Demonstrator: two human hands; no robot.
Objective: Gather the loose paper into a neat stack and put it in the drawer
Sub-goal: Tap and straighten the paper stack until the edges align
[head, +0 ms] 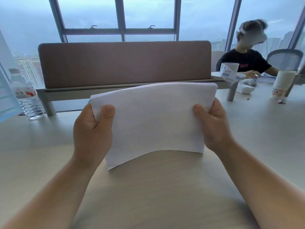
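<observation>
A stack of white paper [153, 119] stands nearly upright in front of me above the pale desk [148, 187]. Its sheets look squared together, and the bottom edge bows upward in the middle. My left hand [92, 129] grips the stack's left edge with the thumb on the front face. My right hand [212, 126] grips the right edge the same way. Whether the lower corners touch the desk I cannot tell. No drawer is in view.
A brown divider panel [125, 63] on a metal frame crosses the desk behind the paper. A water bottle [24, 95] stands at the left. At the far right sit a person [247, 60], paper cups [282, 85] and a white box [244, 88].
</observation>
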